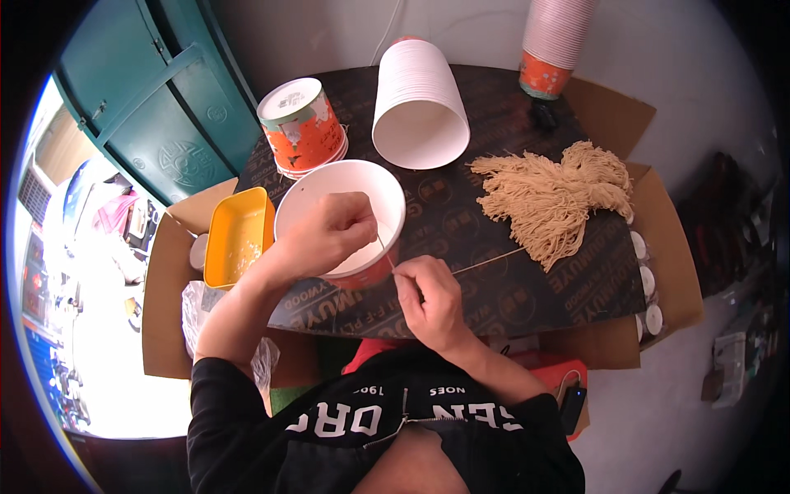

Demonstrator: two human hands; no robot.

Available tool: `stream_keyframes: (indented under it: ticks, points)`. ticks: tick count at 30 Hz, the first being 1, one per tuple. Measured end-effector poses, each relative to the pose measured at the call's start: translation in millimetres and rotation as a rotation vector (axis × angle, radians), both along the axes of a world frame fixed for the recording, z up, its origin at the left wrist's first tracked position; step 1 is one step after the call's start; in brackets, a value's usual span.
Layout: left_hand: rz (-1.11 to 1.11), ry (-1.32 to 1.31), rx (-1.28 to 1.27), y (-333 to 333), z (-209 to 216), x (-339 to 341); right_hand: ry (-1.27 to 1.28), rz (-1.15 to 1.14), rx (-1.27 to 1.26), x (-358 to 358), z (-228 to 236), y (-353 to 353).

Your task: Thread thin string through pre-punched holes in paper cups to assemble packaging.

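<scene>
My left hand (333,230) is closed over the mouth of a paper bucket (388,189), white inside with an orange outer wall. Between its fingers it pinches a thin tan string (485,262). Just to the right of the bucket's rim, my right hand (432,296) pinches the same string lower down, so a short length stretches between both hands. From there the string runs right to a loose heap of tan strings (564,198) on the dark board table (428,222). Whether the string is fastened to the bucket, I cannot tell.
Upside-down orange paper buckets (303,132) are stacked behind the bucket. A nested white stack (420,107) lies on its side at the back, and a tall stack (555,49) stands back right. A yellow tub (239,235) sits left. Open cardboard boxes (671,272) flank the table.
</scene>
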State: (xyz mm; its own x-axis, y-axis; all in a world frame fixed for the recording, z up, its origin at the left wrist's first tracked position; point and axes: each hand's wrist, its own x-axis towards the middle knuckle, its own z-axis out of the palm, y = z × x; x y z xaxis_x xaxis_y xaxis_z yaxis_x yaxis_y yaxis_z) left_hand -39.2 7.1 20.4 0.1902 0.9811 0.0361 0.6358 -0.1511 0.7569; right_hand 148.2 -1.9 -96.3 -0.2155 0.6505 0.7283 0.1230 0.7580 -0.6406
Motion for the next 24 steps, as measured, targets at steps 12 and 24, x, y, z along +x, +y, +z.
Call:
stream_keyframes:
  ticks: [12,24]
  points:
    - [-0.089,-0.384,-0.157,-9.3,4.5,0.4,0.032,0.148,-0.215,2.9,12.0,0.5]
    - [-0.136,-0.329,-0.037,-3.2,-16.3,-5.0,0.023,0.562,-0.163,18.0,79.9,38.7]
